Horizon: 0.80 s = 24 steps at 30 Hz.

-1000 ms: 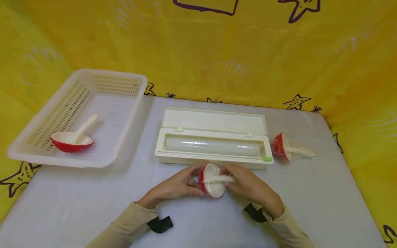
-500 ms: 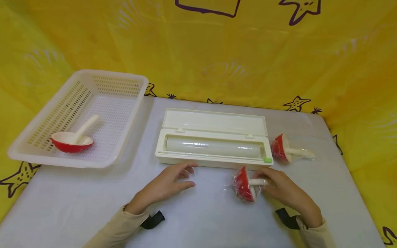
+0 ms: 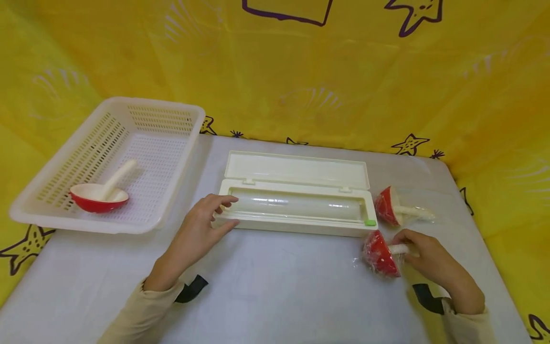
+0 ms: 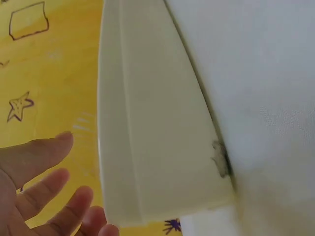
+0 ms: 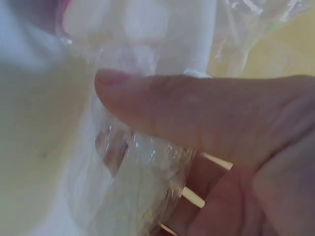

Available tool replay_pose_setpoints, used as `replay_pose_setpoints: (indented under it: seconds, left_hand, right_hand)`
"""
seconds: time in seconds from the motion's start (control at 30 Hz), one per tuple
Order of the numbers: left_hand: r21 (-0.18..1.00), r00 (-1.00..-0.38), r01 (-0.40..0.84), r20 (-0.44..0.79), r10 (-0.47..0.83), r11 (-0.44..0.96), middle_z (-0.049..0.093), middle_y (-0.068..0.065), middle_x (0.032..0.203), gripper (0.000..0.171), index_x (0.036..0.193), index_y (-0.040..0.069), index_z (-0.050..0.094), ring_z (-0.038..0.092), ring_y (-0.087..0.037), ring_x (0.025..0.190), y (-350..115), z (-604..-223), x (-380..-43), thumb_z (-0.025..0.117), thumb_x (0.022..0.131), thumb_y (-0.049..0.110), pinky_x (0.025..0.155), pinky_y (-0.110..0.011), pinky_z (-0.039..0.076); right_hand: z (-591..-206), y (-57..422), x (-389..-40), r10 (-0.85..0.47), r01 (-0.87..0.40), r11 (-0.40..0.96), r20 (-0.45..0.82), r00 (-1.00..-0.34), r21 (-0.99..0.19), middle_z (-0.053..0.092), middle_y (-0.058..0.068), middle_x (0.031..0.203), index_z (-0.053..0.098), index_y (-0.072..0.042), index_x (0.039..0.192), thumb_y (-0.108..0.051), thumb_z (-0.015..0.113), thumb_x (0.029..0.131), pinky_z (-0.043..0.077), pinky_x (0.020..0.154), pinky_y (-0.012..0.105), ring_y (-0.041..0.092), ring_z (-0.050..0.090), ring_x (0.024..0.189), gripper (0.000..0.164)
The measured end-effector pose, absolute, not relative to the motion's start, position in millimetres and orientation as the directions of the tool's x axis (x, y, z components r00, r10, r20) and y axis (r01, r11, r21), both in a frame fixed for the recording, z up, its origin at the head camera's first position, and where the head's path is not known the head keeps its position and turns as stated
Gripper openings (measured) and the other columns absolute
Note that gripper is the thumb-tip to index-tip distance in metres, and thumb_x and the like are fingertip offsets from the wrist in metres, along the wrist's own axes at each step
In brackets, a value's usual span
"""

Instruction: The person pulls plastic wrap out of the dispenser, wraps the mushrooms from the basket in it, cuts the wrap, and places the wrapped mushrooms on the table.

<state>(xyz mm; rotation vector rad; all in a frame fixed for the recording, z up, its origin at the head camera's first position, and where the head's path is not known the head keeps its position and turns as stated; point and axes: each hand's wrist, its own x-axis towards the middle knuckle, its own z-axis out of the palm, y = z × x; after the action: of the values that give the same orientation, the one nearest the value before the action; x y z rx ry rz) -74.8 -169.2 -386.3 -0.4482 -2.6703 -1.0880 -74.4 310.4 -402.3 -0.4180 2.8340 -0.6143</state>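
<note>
Currently right hand (image 3: 435, 259) grips wrapped ladle (image 3: 381, 255); left hand (image 3: 197, 231) hovers.

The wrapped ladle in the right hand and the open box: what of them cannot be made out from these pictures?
Head view: the handle end of the ladle, hidden by the right hand.
Head view: most of its inside, hidden behind the red outside.
Right wrist view: much of the ladle, cut off by the top edge.
Left wrist view: the dark mark on the box, too blurred to identify.
</note>
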Motion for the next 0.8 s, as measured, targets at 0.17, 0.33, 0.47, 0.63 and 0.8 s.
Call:
replay_pose_setpoints:
  seconds: [0.17, 0.33, 0.47, 0.63, 0.8]
  left_hand:
    - [0.628, -0.944, 0.313, 0.290, 0.160, 0.713, 0.065, -0.014, 0.114, 0.048, 0.122, 0.006, 0.064, 0.057, -0.028, 0.096, -178, -389, -78, 0.083, 0.078, 0.007, 0.077, -0.038, 0.047]
    - [0.640, -0.956, 0.279, 0.252, 0.148, 0.716, 0.061, -0.017, 0.118, 0.050, 0.123, 0.005, 0.063, 0.057, -0.032, 0.100, -182, -391, -80, 0.084, 0.077, 0.007, 0.081, -0.043, 0.048]
    - [0.654, -0.963, 0.259, 0.230, 0.139, 0.711, 0.056, -0.019, 0.121, 0.052, 0.125, 0.005, 0.062, 0.058, -0.034, 0.103, -183, -393, -81, 0.083, 0.078, 0.007, 0.084, -0.046, 0.051]
    - [0.682, -0.968, 0.242, 0.214, 0.128, 0.690, 0.054, -0.021, 0.123, 0.052, 0.126, 0.003, 0.061, 0.060, -0.034, 0.101, -183, -395, -83, 0.083, 0.078, 0.006, 0.087, -0.048, 0.055]
    - [0.708, -0.974, 0.226, 0.174, 0.146, 0.669, 0.057, -0.022, 0.129, 0.050, 0.126, 0.002, 0.059, 0.064, -0.035, 0.099, -186, -398, -84, 0.081, 0.080, 0.006, 0.087, -0.047, 0.057]
  right_hand:
    - [-400, 330, -78, -0.216, -0.152, 0.916, -0.138, -0.967, -0.372, 0.068, 0.016, 0.096, 0.064, -0.003, 0.099, 0.005, 0.071, 0.078, 0.051, 0.077, 0.052, 0.031, 0.058, 0.085, 0.023]
    - [-397, 341, -77, -0.223, -0.157, 0.917, -0.144, -0.964, -0.368, 0.065, 0.028, 0.107, 0.059, 0.005, 0.109, 0.003, 0.074, 0.077, 0.048, 0.082, 0.055, 0.043, 0.059, 0.095, 0.036]
    - [-386, 336, -72, -0.245, -0.168, 0.904, -0.153, -0.958, -0.394, 0.054, 0.034, 0.121, 0.049, 0.011, 0.123, 0.005, 0.072, 0.078, 0.043, 0.088, 0.059, 0.049, 0.052, 0.107, 0.051]
    - [-366, 305, -70, -0.213, -0.148, 0.890, -0.107, -0.971, -0.431, 0.043, 0.033, 0.133, 0.043, 0.007, 0.133, -0.002, 0.063, 0.093, 0.042, 0.091, 0.069, 0.050, 0.045, 0.114, 0.046]
    - [-361, 264, -72, -0.247, -0.211, 0.838, -0.005, -0.969, -0.503, 0.052, 0.021, 0.133, 0.049, -0.001, 0.133, -0.022, 0.073, 0.091, 0.051, 0.097, 0.050, 0.040, 0.052, 0.116, 0.052]
